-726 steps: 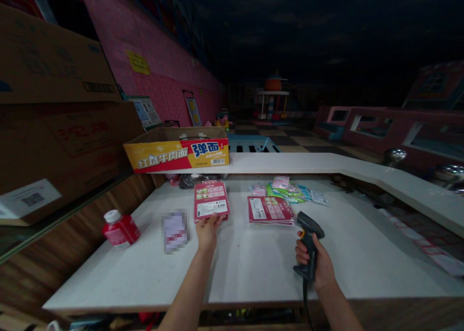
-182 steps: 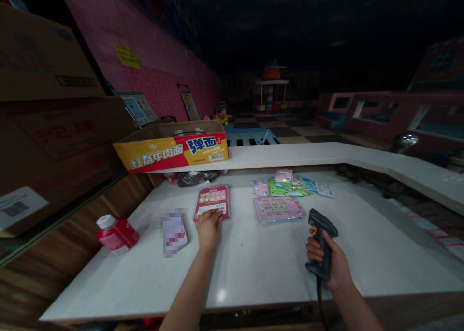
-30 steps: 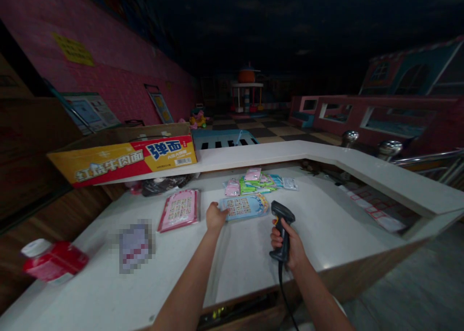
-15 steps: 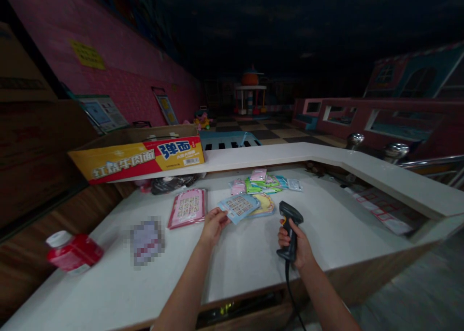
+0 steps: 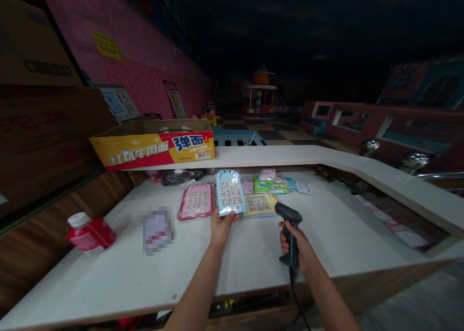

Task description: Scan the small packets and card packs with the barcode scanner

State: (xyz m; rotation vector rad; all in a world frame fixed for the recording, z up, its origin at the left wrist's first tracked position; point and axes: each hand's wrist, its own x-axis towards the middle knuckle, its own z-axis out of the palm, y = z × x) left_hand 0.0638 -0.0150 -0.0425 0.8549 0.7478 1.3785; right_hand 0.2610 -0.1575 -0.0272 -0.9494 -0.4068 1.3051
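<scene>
My left hand (image 5: 222, 224) grips the lower edge of a light blue packet (image 5: 231, 193) printed with a grid of small pictures and wrapped in clear plastic. It is tilted up toward me. In my right hand (image 5: 297, 244) is a black barcode scanner (image 5: 289, 220), its head pointing left and its cable hanging over the counter's front edge. Between the hands lies a yellow packet (image 5: 259, 204) with a similar grid, partly behind the blue one. A stack of pink packets (image 5: 196, 200) rests left of the blue packet. Several small colourful packets (image 5: 277, 183) form a pile behind.
A red bottle with a white cap (image 5: 91, 234) and a pixelated item (image 5: 158, 229) are on the white counter (image 5: 250, 263) at left. An open carton (image 5: 159, 150) stands on the raised ledge (image 5: 275, 153). Stacked brown boxes (image 5: 47, 123) are at far left; metal posts (image 5: 415, 162) at right.
My left hand has lifted and turned the blue packet more upright, uncovering more of the yellow packet. The scanner stays in my right hand. The view has swung slightly left.
</scene>
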